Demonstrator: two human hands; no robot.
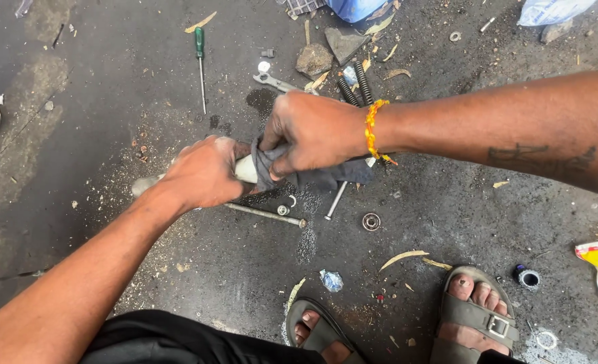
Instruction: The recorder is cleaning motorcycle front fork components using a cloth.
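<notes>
1. Down by my knees, my grey-strapped sandals (475, 317) stand on the dark, oily concrete floor (96, 135).
2. My left hand (201, 172) has its fingers wrapped tight round a pale metal cylindrical shaft (245, 168), held low over the floor.
3. My right hand (312, 131) has its fingers pinched on a dark grey rag (319, 176), pressed against that shaft.
4. Beneath lie a long steel bolt (265, 214) and a small round bearing (371, 221); a green-handled screwdriver (200, 64) lies well apart.

Bare forearms; orange-yellow thread band (372, 128) on right wrist, dark tattoo (540, 158) on right forearm; black trousers (171, 340); grey-green buckled sandals (477, 317)
</notes>
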